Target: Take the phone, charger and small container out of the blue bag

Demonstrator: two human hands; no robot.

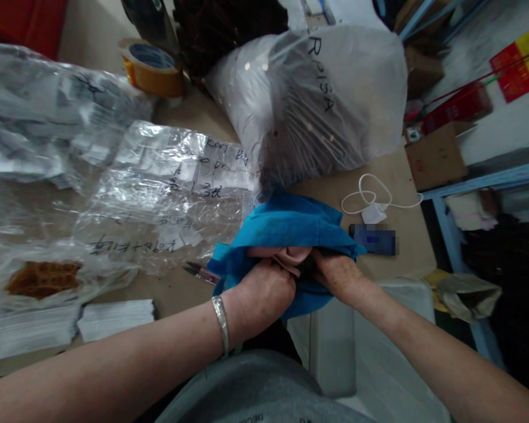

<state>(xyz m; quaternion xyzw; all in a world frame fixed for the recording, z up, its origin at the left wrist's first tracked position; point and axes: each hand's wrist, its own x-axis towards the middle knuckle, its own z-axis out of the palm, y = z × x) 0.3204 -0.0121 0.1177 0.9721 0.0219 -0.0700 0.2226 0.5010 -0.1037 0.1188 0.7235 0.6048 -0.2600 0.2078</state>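
Note:
A blue cloth (286,229) lies bunched at the table's near edge, with a pink fabric piece (286,255) folded into it. My left hand (264,291), a silver bangle on its wrist, grips the blue cloth and the pink piece from the left. My right hand (335,270) clutches the same bundle from the right, its fingers tucked under the cloth with something dark between them. The two hands almost touch. Small scissors (198,271) lie just left of the cloth, partly hidden under it.
Crinkled clear plastic bags (167,194) with handwriting cover the table's left. A large clear bag of dark strands (312,100) stands behind the cloth. Yellow tape roll (152,67) at back. White cable and charger (372,205), a blue phone (374,241), a cardboard box (436,155), white paper stacks (114,317).

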